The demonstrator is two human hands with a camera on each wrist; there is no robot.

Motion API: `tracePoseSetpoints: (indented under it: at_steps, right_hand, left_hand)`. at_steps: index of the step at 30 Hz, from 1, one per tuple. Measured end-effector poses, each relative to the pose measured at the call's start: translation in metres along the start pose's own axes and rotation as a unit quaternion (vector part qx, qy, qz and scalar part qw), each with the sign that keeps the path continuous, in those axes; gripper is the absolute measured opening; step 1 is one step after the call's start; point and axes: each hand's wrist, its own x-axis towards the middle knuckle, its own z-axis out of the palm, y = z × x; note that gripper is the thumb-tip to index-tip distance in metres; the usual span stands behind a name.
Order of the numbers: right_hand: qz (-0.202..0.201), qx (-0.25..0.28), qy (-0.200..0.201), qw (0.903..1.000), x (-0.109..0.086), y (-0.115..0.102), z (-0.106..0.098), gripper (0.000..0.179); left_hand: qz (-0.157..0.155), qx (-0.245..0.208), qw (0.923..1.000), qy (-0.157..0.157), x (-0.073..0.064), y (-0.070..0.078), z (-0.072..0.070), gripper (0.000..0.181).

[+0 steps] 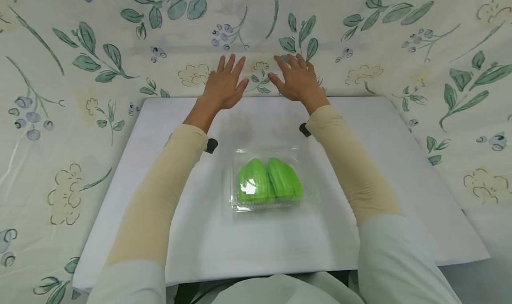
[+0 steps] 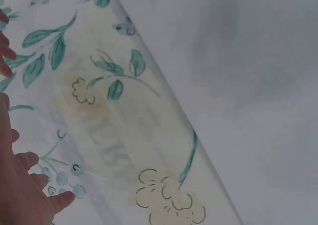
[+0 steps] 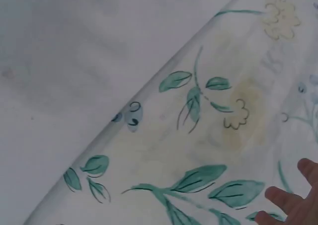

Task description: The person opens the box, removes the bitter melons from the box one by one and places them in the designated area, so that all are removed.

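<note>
Both hands are held out past the far edge of the white tabletop, fingers straight and spread, nothing in them. In the head view the left hand point(image 1: 224, 82) is left of centre and the right hand point(image 1: 297, 79) right of centre, both in front of the floral cloth. Between the forearms, nearer the body, a clear plastic box point(image 1: 242, 207) lies on the table. Inside it two bright green, ridged, rounded pieces point(image 1: 254, 179) sit side by side. Neither hand touches the box. The left wrist view catches the left hand's fingers point(image 2: 60, 201) at its left edge; the right hand's fingers point(image 3: 283, 199) enter the right wrist view's lower right corner.
The white table point(image 1: 208, 246) spans the space before the person. A cloth printed with leaves and flowers point(image 1: 92, 153) rises behind it and runs along its sides. A dark wrist camera point(image 1: 211, 146) sits at the left cuff, another point(image 1: 305, 130) at the right cuff.
</note>
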Motion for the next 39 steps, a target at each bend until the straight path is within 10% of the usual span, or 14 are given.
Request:
tracePoseSetpoints:
  at_steps: [14, 25, 39]
  right_hand:
    - [-0.216, -0.002, 0.010, 0.9763, -0.097, -0.053, 0.020, 0.066]
    - [-0.299, -0.026, -0.008, 0.9539, -0.159, -0.081, 0.053, 0.069]
    - [-0.338, -0.026, -0.009, 0.9408, -0.190, -0.099, 0.084, 0.075]
  left_hand:
    - [0.134, -0.108, 0.9850, 0.012, -0.116, 0.014, 0.033, 0.076]
    - [0.120, -0.142, 0.9822, -0.021, -0.191, 0.009, 0.069, 0.085]
    - [0.095, -0.168, 0.9791, -0.063, -0.240, 0.013, 0.103, 0.109]
